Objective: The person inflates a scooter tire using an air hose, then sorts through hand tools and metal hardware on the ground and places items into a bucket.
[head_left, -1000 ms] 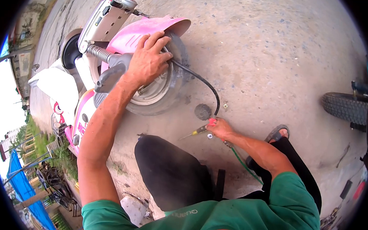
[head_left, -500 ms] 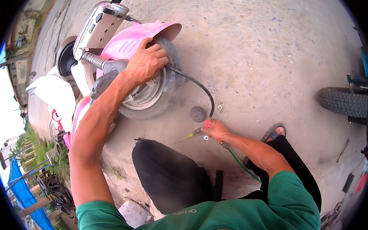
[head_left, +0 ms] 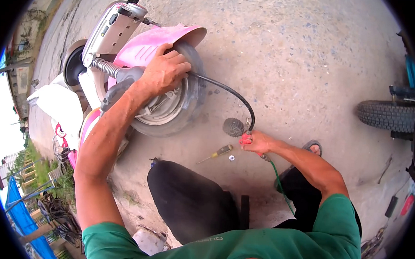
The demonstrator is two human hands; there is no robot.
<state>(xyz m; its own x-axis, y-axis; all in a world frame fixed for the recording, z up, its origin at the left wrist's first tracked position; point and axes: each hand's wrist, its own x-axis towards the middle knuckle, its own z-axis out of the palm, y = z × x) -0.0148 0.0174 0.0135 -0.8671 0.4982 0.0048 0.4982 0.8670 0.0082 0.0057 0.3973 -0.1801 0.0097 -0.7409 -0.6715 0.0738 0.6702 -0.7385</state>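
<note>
My left hand (head_left: 167,71) is at the wheel (head_left: 196,94) of a pink and white scooter, just below its pink mudguard (head_left: 148,43). Its curled fingers grip the end of a black hose (head_left: 228,89) near the hub; the hose tip is hidden. From there the hose bends across to a red tire inflator (head_left: 246,139), which my right hand (head_left: 260,143) is closed around. A round dark gauge (head_left: 233,127) sticks out from the inflator. Behind the right hand, a thin green air hose (head_left: 281,183) runs back towards my leg.
A screwdriver (head_left: 223,150) with a yellow and dark handle lies on the ground, a small whitish round piece (head_left: 231,158) beside it. Another vehicle's tire (head_left: 386,115) stands at the far right. My bent knee (head_left: 186,193) is in front of me.
My right hand has moved slightly right with the inflator and gauge, away from the screwdriver, which now shows whole. The black hose is stretched further out. My left hand stays at the wheel.
</note>
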